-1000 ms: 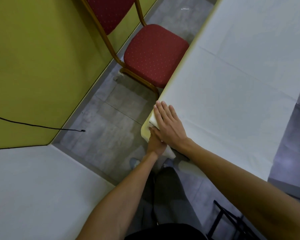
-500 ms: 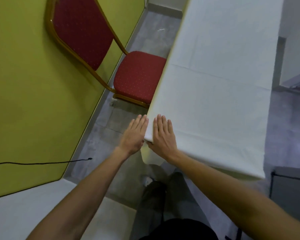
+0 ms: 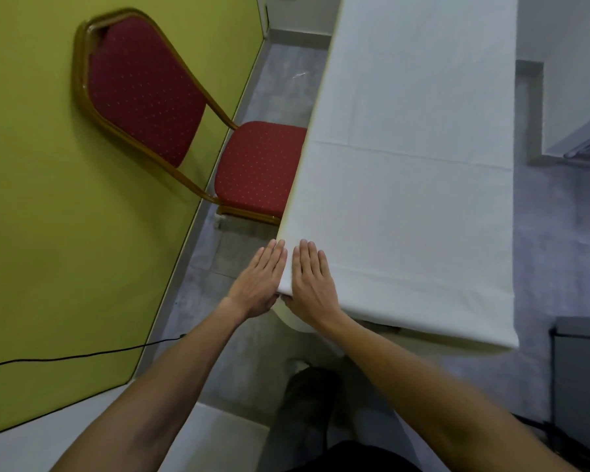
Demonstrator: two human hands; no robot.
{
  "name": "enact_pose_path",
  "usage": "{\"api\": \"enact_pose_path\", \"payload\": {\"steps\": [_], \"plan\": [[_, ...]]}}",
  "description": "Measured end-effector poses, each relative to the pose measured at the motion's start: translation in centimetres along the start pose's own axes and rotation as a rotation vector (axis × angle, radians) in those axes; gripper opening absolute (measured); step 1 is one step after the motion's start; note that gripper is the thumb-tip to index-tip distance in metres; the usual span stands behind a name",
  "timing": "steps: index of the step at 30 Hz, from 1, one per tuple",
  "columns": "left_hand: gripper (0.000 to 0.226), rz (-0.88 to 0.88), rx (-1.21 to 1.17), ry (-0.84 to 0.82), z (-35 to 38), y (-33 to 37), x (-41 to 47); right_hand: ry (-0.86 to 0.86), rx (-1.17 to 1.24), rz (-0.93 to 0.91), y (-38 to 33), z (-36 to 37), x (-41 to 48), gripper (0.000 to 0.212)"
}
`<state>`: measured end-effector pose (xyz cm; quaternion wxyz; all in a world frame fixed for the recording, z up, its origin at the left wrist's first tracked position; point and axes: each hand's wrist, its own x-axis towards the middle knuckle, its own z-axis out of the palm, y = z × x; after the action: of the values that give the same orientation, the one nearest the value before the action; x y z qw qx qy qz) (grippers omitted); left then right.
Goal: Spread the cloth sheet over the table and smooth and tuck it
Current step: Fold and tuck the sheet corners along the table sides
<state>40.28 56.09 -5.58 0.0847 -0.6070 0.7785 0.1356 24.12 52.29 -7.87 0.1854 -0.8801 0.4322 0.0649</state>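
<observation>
A white cloth sheet lies spread over a long table and hangs a little past its near edge. At the near left corner a cream table corner shows under the cloth. My right hand lies flat on top of the cloth at that corner, fingers straight. Just left of it, my left hand presses flat against the cloth's left side edge, fingers straight and together.
A red padded chair with a gold frame stands partly under the table's left side, against the green wall. A black cable runs along the wall. Grey floor lies on both sides; a dark object stands at the lower right.
My left hand came out from under my right hand and now lies flat against the cloth's side edge. The view tilted up, showing more of the table and chair.
</observation>
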Motion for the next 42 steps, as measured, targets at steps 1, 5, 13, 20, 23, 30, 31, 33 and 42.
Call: {"api": "enact_pose_path", "payload": {"steps": [1, 5, 13, 20, 23, 30, 31, 33, 42], "plan": [[0.090, 0.007, -0.003, -0.015, -0.1, 0.2, 0.2, -0.012, 0.002, -0.015, 0.3, -0.2, -0.1, 0.095], [0.087, 0.028, -0.010, -0.073, 0.0, 1.4, 0.5, -0.050, -0.034, -0.121, 2.7, -1.1, -1.1, 0.100], [0.102, -0.085, -0.147, -0.074, -0.3, 5.9, 2.6, -0.088, -0.030, -0.078, 11.2, -3.6, -5.8, 0.102], [0.096, -0.217, -0.209, -0.045, -0.1, 12.0, 4.9, -0.068, -0.023, 0.065, 19.4, -4.8, -10.3, 0.092], [0.092, -0.241, -0.182, -0.043, -0.2, 13.2, 5.2, -0.059, -0.021, 0.139, 21.9, -4.9, -12.0, 0.090], [0.087, -0.256, -0.151, -0.052, -0.2, 13.6, 5.4, 0.006, 0.029, 0.275, 26.4, -4.9, -14.8, 0.089], [0.087, -0.248, -0.134, -0.046, -0.4, 13.5, 5.6, 0.012, 0.023, 0.282, 26.6, -5.0, -14.7, 0.090], [0.087, -0.227, -0.118, -0.012, -0.9, 13.4, 6.5, 0.032, -0.001, 0.271, 26.5, -5.4, -13.7, 0.090], [0.075, -0.102, -0.135, 0.013, -2.0, 14.4, 13.3, 0.080, -0.020, 0.169, 20.8, -4.5, -5.2, 0.073]]}}
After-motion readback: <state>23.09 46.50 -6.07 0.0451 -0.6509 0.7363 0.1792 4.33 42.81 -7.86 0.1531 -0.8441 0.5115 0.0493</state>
